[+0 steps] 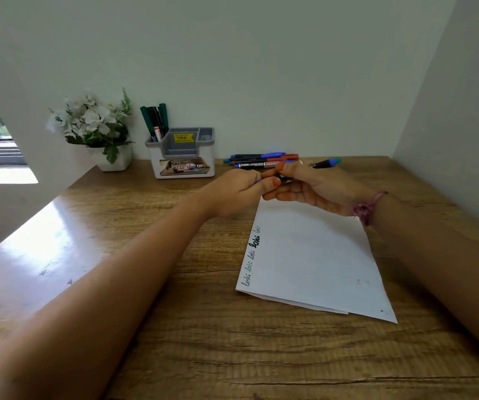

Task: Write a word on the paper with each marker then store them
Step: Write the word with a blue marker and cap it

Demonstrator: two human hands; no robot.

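Nearest me, the white paper (313,261) lies on the wooden surface (203,342), with "loki" written several times along its left edge. Just past the paper's far edge, at 12 o'clock, my left hand (232,194) and right hand (313,189) meet, fingers curled around a dark marker (283,178) pinched between them; most of it is hidden by the fingers. Beyond the hands, at 12 o'clock, a row of markers (261,160) lies flat on the surface, and one blue-capped pen (326,163) sits apart at 1 o'clock. Farther off at 11 o'clock stands the grey organizer (183,153), green markers (154,119) upright in its left compartment. A pot of white flowers (94,125) sits at 10 o'clock.
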